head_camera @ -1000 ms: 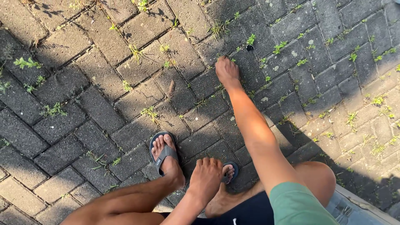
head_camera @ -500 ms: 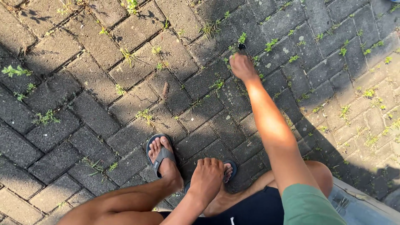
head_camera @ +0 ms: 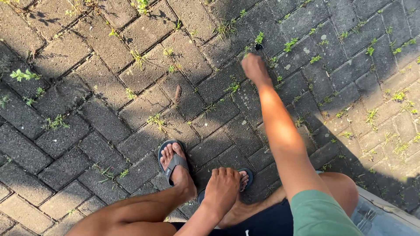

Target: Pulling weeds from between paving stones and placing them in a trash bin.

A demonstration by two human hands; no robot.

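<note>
**Low to the paving, a hand among the weeds**

Outstretched, the right hand (head_camera: 255, 68) reached down to the brick paving (head_camera: 78, 144), its fingers bunched together by a small green weed (head_camera: 260, 37) and a dark speck (head_camera: 258, 46) in a joint toward the far edge; whether they pinched anything could not be told. The left hand (head_camera: 223, 187) rested with fingers curled loosely over the right foot, beside the left foot in its grey sandal (head_camera: 174, 162). Shade covered the bricks there.
</note>
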